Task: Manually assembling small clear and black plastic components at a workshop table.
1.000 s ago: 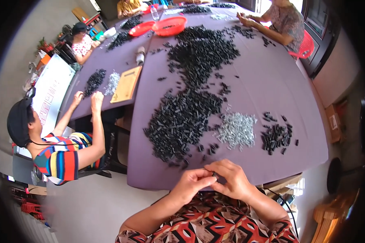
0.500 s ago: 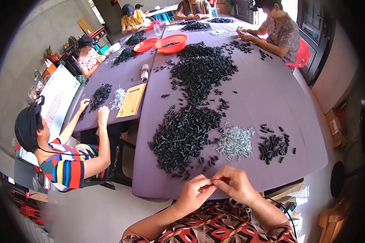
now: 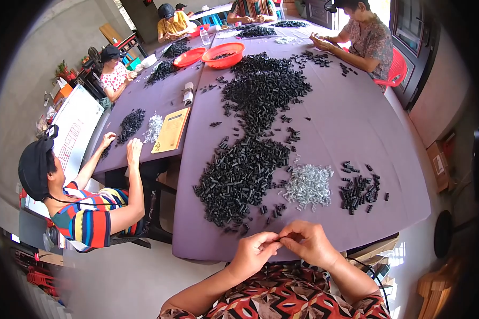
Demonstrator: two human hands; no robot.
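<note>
At the near edge of the table, my left hand (image 3: 255,254) and my right hand (image 3: 310,244) meet fingertip to fingertip, both closed in a pinch. Between them a bit of a small black plastic piece (image 3: 279,239) shows; the fingers cover most of it. Just beyond my hands lies a heap of small clear plastic pieces (image 3: 310,186). Left of that spreads a large pile of short black cylindrical pieces (image 3: 239,181), which runs on to a farther pile (image 3: 266,85). A smaller group of black pieces (image 3: 359,192) lies to the right.
Purple-grey cloth (image 3: 378,133) covers the table. Farther off stand an orange-red basin (image 3: 223,62), a red lid-like tray (image 3: 189,57) and a bottle (image 3: 204,37). A yellow envelope-like packet (image 3: 171,131) lies at left. A co-worker in stripes (image 3: 93,220) sits left; several others sit around.
My hands stay together at nearly the same spot, with the fingers slightly shifted and a little more of the dark piece showing. The piles look the same.
</note>
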